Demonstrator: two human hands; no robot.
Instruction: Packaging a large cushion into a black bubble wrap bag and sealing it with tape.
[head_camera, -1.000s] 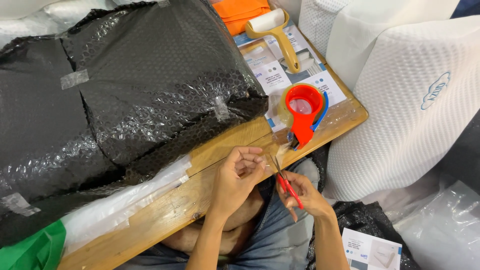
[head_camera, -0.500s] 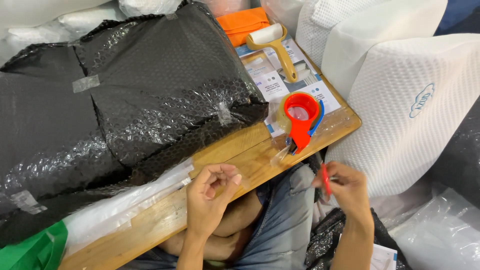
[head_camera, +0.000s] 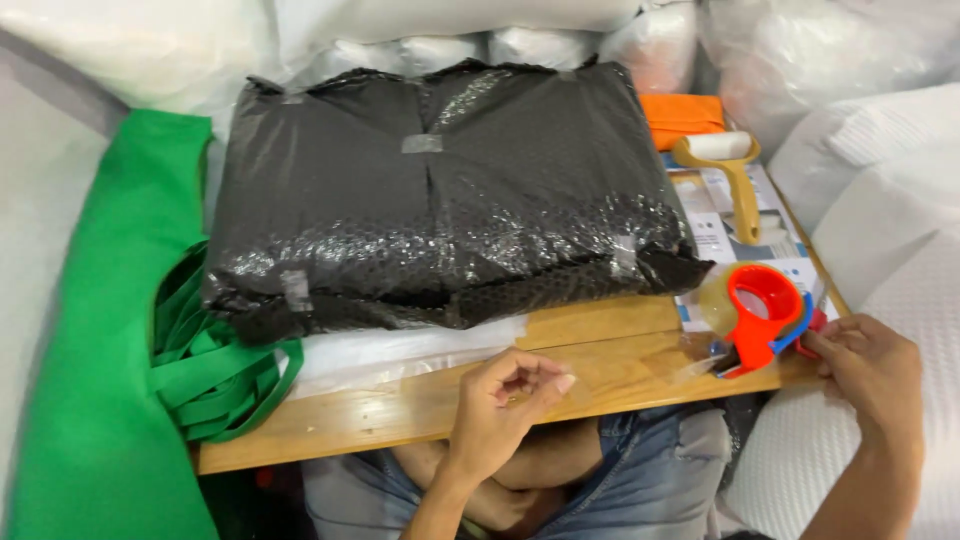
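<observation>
I see wooden table (head_camera: 420, 405) front edge bare, narrow strip free | black bubble-wrap bundle (head_camera: 440, 215) fills rest | left hand (head_camera: 500, 405) at edge, fingers pinching clear tape strip (head_camera: 600, 375) | right hand (head_camera: 868, 370) curled beside red tape dispenser (head_camera: 765, 318) at right corner, grip: can't tell

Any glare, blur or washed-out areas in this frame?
Head view: glare speckles the black bubble-wrapped bundle along its front edge; white bags at the top look washed out; the left hand and right hand are slightly soft.
</observation>
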